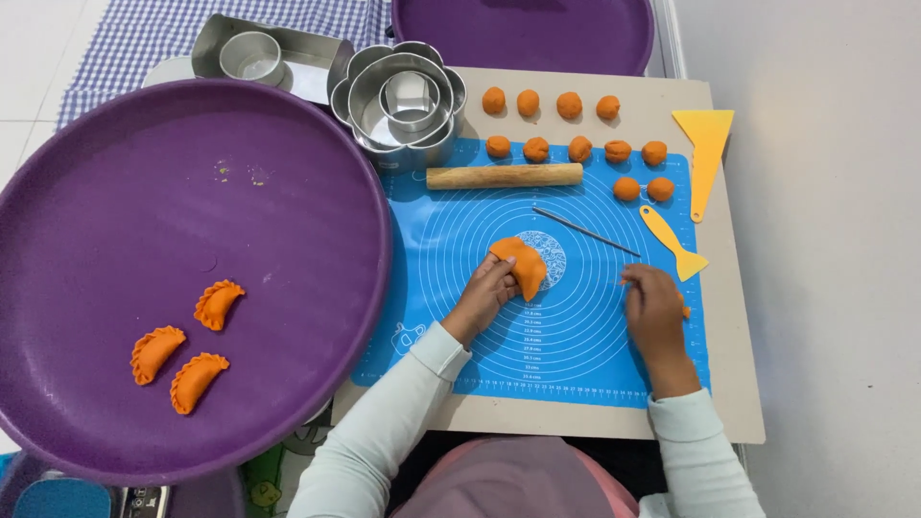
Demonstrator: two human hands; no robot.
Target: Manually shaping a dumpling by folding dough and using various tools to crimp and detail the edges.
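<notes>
My left hand (484, 293) holds a folded orange dough piece (521, 264) over the middle of the blue baking mat (576, 336). My right hand (652, 307) rests on the mat to the right, fingers curled, with a bit of orange dough (684, 309) showing at its edge. Three finished pleated orange pastries (182, 350) lie on the big purple tray (173, 192) at the left. Several orange dough balls (576, 125) sit in rows at the top of the mat and board.
A wooden rolling pin (505, 176) lies across the mat's top. Nested metal flower cutters (401, 101) stand beside it. A thin metal stick (585, 231), a yellow spatula (672, 242) and a yellow scraper (705, 153) lie at right. Another purple tray (523, 34) sits behind.
</notes>
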